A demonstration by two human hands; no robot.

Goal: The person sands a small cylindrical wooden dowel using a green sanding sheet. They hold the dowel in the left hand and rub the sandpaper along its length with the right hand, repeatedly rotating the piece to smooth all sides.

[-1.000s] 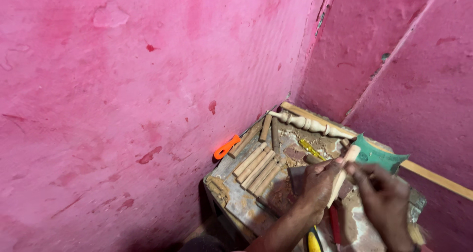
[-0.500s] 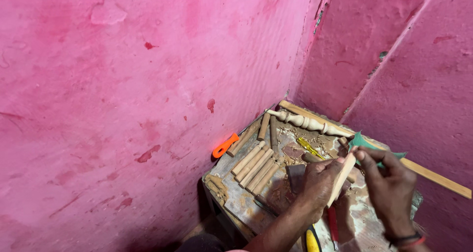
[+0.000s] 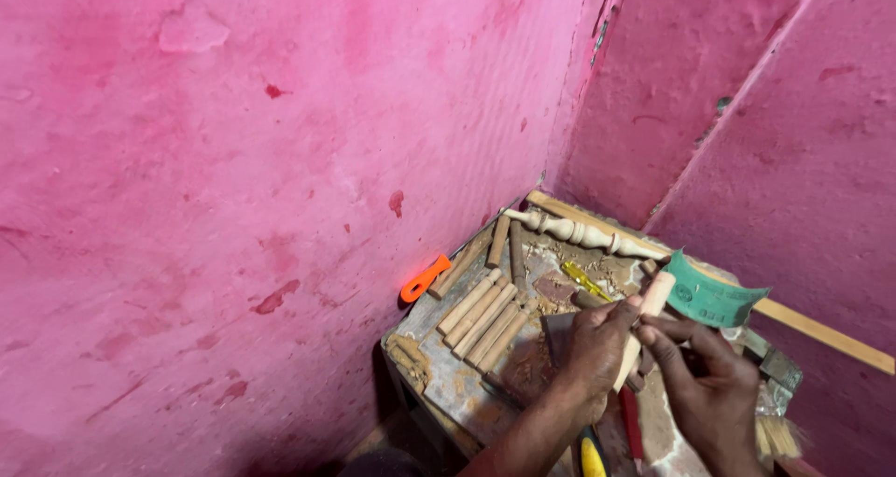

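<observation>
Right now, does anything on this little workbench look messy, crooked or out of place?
Yes. Wood shavings are scattered across the bench top, thickest by the row of wooden dowels. An orange handle juts out past the bench's far edge against the pink wall. The pale turned spindle lies at the back, not in the row.

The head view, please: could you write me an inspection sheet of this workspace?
Surface: small workbench in a corner, strewn with sawdust.
Job's things: pale wooden dowel held upright-tilted; green sandpaper strip at its top end.
Clutter: row of cut dowels, turned spindle, orange handle, yellow tool, brush.
Hands: left hand grips the dowel; right hand holds the sandpaper against it.
Cables: nothing seen.
Surroundings: pink walls, stained and chipped; wooden batten along the right wall.
</observation>
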